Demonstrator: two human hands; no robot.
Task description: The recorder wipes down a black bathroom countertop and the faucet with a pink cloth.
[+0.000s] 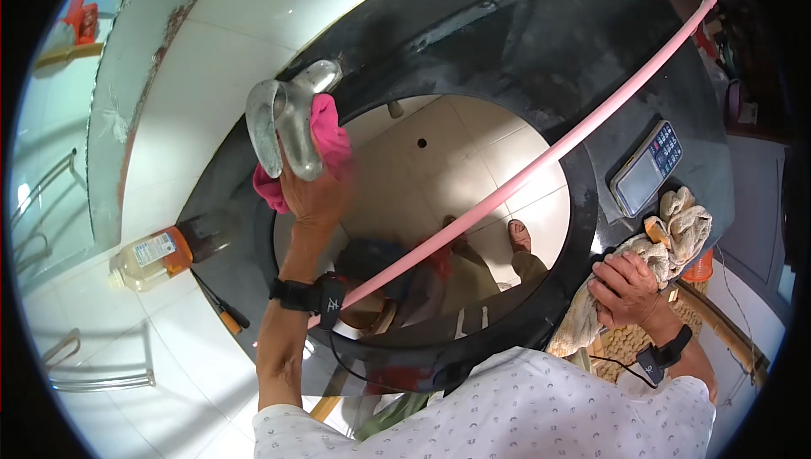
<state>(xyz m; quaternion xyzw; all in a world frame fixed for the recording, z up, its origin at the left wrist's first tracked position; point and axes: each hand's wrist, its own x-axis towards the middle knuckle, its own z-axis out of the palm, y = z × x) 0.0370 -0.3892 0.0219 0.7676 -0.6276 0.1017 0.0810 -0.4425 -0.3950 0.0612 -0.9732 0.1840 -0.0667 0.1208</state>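
My left hand (317, 197) is up at the silver metal faucet (302, 121) on the far left of the black countertop. It holds a bright pink cloth (330, 133) against the faucet's side; the fingertips are hidden behind metal and cloth. At the right, my right hand (627, 290) bends its fingers over a crumpled, stained beige cloth (577, 324) on the counter's near right edge. A long pink tube (507, 191) slants across the counter's oval opening, from beside my left wrist to the far right.
Tiled floor and feet show through the oval opening (581, 197). A mobile phone (646, 167) and bunched, soiled fabric (683, 226) lie on the right. At the left stand a labelled clear bottle (152, 260) and an orange-and-black-handled tool (226, 311). White tiled wall (194, 79) borders the counter.
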